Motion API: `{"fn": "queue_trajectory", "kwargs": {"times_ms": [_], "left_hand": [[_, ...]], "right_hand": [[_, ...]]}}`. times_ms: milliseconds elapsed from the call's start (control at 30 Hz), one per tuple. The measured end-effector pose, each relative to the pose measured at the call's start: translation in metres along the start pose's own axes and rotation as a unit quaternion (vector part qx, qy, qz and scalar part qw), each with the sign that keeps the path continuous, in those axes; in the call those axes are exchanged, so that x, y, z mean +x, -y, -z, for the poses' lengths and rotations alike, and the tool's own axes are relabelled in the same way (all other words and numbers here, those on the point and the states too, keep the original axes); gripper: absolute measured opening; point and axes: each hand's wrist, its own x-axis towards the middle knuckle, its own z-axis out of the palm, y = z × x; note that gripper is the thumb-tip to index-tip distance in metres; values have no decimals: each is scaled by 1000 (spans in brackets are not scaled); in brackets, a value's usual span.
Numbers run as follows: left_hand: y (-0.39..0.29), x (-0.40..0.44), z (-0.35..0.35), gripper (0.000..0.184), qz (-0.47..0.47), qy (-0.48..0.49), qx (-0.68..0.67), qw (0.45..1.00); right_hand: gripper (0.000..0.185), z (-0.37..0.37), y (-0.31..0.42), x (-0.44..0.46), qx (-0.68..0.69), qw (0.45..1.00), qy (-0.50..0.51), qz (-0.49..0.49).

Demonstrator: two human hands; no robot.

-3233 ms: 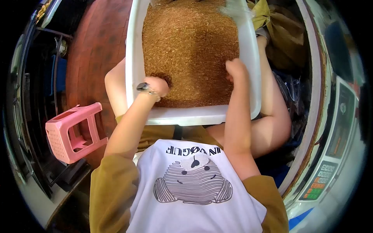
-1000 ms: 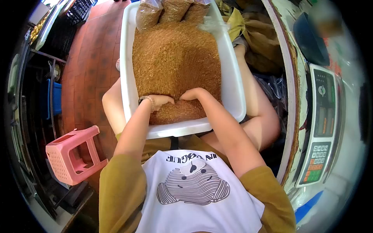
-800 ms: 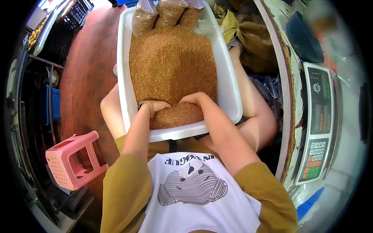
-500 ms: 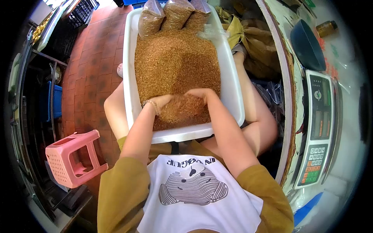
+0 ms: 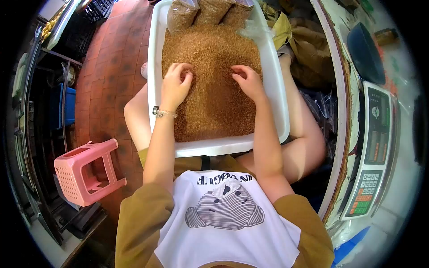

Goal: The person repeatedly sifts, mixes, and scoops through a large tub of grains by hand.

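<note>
A white tub point(image 5: 214, 149) lies across my lap, with a bed of loose golden-brown flakes or grains point(image 5: 214, 102) filling most of it. Over the left side of the bed is my left hand point(image 5: 177, 85), a beaded bracelet on its wrist, fingers bent and thumb apart. My right hand point(image 5: 249, 82) hovers at or just above the right side, its fingers curved and the thumb separate. Neither hand visibly holds anything. At the far end of the tub stand several clear plastic bags point(image 5: 214, 10) filled with similar brown stuff.
On the left, a pink plastic stool point(image 5: 89, 172) lies tipped on the tiled floor point(image 5: 109, 76). A digital scale point(image 5: 373, 147) and a dark green bowl point(image 5: 365, 53) occupy the counter at right. Brown sacks point(image 5: 310, 53) sit beyond my leg.
Both hands have come up from the near end of the flakes and moved farther forward and apart. The flakes stirred between them have settled. The camera view has shifted slightly.
</note>
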Motion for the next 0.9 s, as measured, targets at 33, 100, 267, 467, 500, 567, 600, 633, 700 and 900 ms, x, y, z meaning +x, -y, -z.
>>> {"fn": "queue_trajectory", "kwargs": {"times_ms": [33, 100, 267, 467, 500, 567, 600, 633, 700, 900], "left_hand": [[1, 0, 2, 26, 14, -21, 55, 998], [6, 0, 3, 26, 42, -59, 165, 984], [18, -9, -19, 34, 246, 383, 345, 821], [44, -19, -55, 41, 249, 552, 195, 772], [41, -25, -54, 42, 288, 531, 148, 783], [32, -35, -51, 45, 368, 469, 38, 802], [26, -40, -49, 47, 403, 431, -21, 807], [20, -45, -47, 49, 433, 390, -83, 809], [16, -55, -53, 53, 467, 322, -191, 801], [24, -52, -100, 48, 505, 201, -462, 701]], "right_hand": [[29, 5, -21, 5, -79, 997, -18, -3], [30, 19, -11, 2, -155, 976, -49, -142], [34, 8, -59, 11, -327, 895, 91, -289], [47, -19, -96, -20, 107, 925, 187, -312], [49, -19, -86, -30, 185, 910, 183, -323], [52, -29, -85, -28, 207, 874, 233, -374], [53, -39, -96, -15, 150, 854, 285, -408], [54, -49, -110, -4, 91, 828, 335, -440], [54, -60, -119, 2, 12, 843, 288, -455], [46, -36, -70, 11, 152, 874, 261, -380]]}}
